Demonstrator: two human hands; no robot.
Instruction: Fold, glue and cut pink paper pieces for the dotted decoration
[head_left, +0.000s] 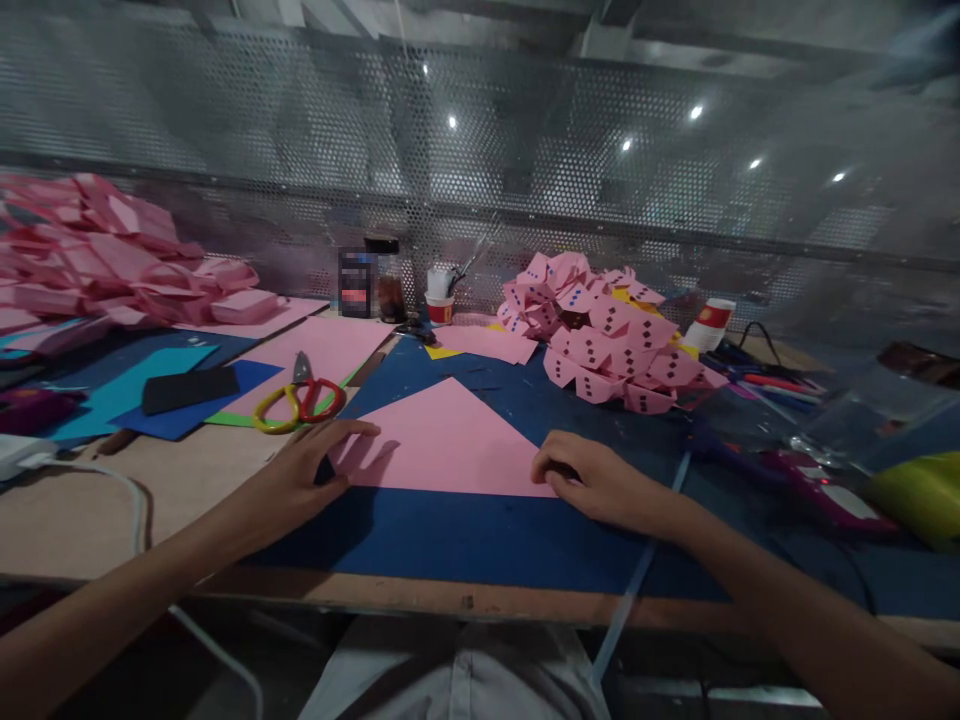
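A pink paper triangle (450, 445) lies on the dark blue mat (480, 540) in front of me, its long straight edge toward me and its peak pointing away. At its left corner is my left hand (307, 465), with fingers and thumb stretched apart; the fingers hover over or lightly touch the sheet, I cannot tell which. The curled fingers and thumb of my right hand (581, 475) close on the right corner of the paper. Scissors (300, 400) with one yellow and one red handle rest just beyond my left hand.
Pink folded paper shapes (97, 250) are heaped at the left, and dotted pink paper pieces (607, 335) behind my right hand. A black phone-like slab (191, 388) lies on blue sheets. Paper cups (439, 300), a dark bottle (390, 290) and a white cable (135, 500) are around. Perforated metal panels stand behind.
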